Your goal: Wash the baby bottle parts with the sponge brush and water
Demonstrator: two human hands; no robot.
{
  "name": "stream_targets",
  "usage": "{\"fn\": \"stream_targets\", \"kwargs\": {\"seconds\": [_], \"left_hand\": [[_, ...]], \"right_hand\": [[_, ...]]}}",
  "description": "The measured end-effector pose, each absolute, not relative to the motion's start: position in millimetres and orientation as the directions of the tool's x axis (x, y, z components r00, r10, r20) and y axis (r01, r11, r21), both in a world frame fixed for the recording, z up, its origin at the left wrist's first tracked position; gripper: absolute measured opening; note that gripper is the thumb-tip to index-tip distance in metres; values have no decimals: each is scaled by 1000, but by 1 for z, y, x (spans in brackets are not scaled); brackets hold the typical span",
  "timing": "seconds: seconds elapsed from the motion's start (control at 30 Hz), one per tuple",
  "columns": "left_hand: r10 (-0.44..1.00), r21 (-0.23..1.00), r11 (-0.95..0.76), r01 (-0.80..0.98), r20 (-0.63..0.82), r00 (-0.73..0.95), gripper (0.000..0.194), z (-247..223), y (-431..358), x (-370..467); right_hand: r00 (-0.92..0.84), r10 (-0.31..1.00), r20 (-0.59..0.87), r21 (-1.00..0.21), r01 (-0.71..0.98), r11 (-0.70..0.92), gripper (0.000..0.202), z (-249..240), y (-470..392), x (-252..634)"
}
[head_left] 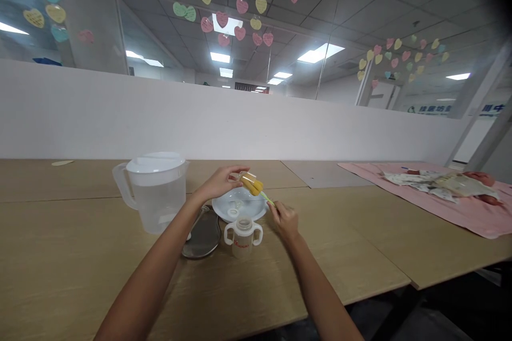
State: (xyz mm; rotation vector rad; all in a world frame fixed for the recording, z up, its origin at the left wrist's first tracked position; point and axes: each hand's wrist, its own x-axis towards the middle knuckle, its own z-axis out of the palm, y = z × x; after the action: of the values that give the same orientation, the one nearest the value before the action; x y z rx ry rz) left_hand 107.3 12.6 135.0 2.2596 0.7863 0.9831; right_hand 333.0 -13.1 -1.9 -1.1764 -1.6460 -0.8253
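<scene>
Over a white bowl (259, 214), my left hand (221, 182) grips a small clear plastic cap (242, 175) by its side, tilted towards the right. My right hand (286, 219) is closed on the thin green handle of a bottle brush (253, 186). The brush's yellow sponge head is at the cap's mouth, seemingly partly inside it. A small white plastic part (233, 213) and a clear piece lie in the bowl. In front of the bowl, a two-handled baby bottle (242, 241) with red print stands upright without a lid.
A lidded translucent pitcher (158, 197) stands left on the wooden table (80, 266). Near it lies a grey metal tray (203, 240) with a white long-handled utensil (197, 219). A dressed baby doll (452, 184) rests on a pink cloth (424, 202) at the right.
</scene>
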Motion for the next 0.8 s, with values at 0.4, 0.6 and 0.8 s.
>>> {"fn": "stream_targets", "kwargs": {"seconds": [0.4,0.6,0.8], "left_hand": [[629,640,-721,265,446,637,45,135,12,107],[615,643,-718,266,408,675,45,137,9,105],[626,615,-729,302,419,658,44,140,5,107]], "right_hand": [[-135,288,948,15,923,385,36,-1,-15,332],[-40,346,937,-101,920,378,38,-2,-15,330],[-58,368,928,-98,915,391,38,-3,-14,331]]}}
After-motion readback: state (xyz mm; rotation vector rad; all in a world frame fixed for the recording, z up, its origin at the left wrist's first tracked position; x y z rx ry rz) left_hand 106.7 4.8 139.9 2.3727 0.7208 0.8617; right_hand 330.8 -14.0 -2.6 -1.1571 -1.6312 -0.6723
